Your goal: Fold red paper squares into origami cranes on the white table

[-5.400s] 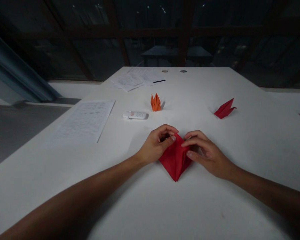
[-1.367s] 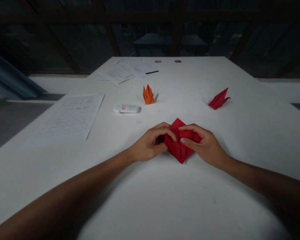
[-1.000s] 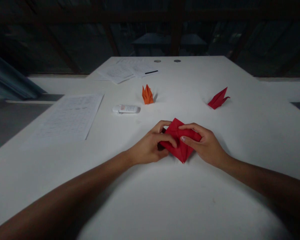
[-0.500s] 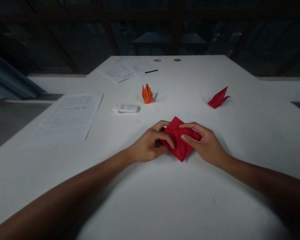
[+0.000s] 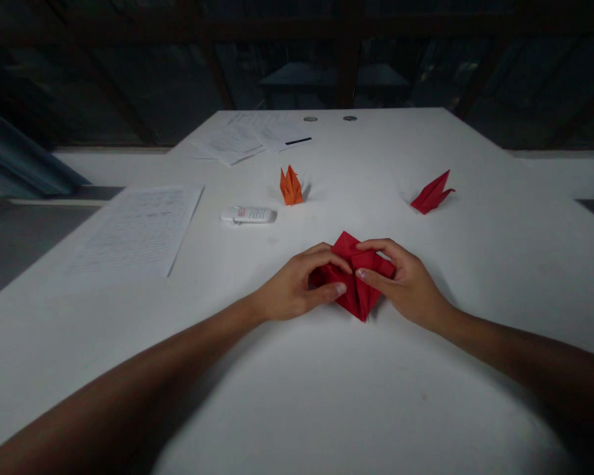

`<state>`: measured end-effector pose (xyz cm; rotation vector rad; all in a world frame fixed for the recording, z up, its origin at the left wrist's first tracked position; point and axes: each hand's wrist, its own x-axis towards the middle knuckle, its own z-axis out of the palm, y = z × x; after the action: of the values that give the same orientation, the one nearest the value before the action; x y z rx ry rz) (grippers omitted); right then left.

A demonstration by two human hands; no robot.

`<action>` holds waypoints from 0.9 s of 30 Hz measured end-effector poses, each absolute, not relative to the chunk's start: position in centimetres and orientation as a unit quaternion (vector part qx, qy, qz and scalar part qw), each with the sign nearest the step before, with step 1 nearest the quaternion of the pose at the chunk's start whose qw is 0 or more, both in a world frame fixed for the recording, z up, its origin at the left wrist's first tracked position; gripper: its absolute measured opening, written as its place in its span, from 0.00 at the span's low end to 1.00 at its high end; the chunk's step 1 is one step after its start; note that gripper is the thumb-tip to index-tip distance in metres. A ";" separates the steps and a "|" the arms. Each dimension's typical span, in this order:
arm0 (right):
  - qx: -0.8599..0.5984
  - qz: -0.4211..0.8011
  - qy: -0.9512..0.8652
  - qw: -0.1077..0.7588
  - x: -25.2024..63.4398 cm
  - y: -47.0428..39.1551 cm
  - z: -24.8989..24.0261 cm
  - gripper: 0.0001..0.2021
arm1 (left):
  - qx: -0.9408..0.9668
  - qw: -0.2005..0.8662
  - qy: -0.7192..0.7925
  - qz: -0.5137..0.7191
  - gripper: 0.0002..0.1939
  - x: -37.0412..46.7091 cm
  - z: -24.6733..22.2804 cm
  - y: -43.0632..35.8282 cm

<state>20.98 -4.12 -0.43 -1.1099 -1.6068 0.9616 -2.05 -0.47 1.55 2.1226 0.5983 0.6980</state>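
Note:
A red folded origami paper (image 5: 361, 300) is held just above the white table, its creased front facing me and one point toward me. My left hand (image 5: 301, 284) grips its left side, with the thumb on the front layer and the fingers bent over the upper edge. On the other side, my right hand (image 5: 408, 284) pinches the right flap, its thumb and index finger lying on the paper near the middle fold. The layers part a little between the two thumbs. Fingers behind the paper are hidden.
Beyond my hands stand an orange origami crane (image 5: 292, 187) and, farther right, a red origami crane (image 5: 431, 192). A white handheld device (image 5: 249, 215) lies left of centre. Written sheets (image 5: 138, 231) lie at left, more papers (image 5: 242, 138) and a black strip (image 5: 298, 141) farther back.
My left fingers have shifted on the red paper, and the thumb now lies on its front. The front layers have opened and bent in the middle. My right hand is nearly still.

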 end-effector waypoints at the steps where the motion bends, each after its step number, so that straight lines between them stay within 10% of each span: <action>1: -0.449 0.390 -0.652 0.470 20.9 -4.1 -0.5 0.16 | 0.835 0.411 0.240 0.277 0.12 -2.0 1.5 -0.5; 9: -0.432 0.509 -0.523 0.530 20.4 -4.4 -1.3 0.34 | 0.762 0.488 0.300 0.303 0.11 -1.8 0.6 -0.5; 19: -0.384 0.623 -0.509 0.452 19.3 -5.5 -0.3 0.20 | 0.626 0.594 0.307 0.402 0.32 -1.1 0.7 -1.0; 27: -0.398 0.601 -0.520 0.459 19.4 -5.6 -0.6 0.21 | 0.624 0.585 0.317 0.408 0.30 -1.0 0.8 -1.4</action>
<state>19.36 -5.55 -0.63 -0.9789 -1.2797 1.4796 -1.04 -1.43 0.78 1.4564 0.7402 0.9521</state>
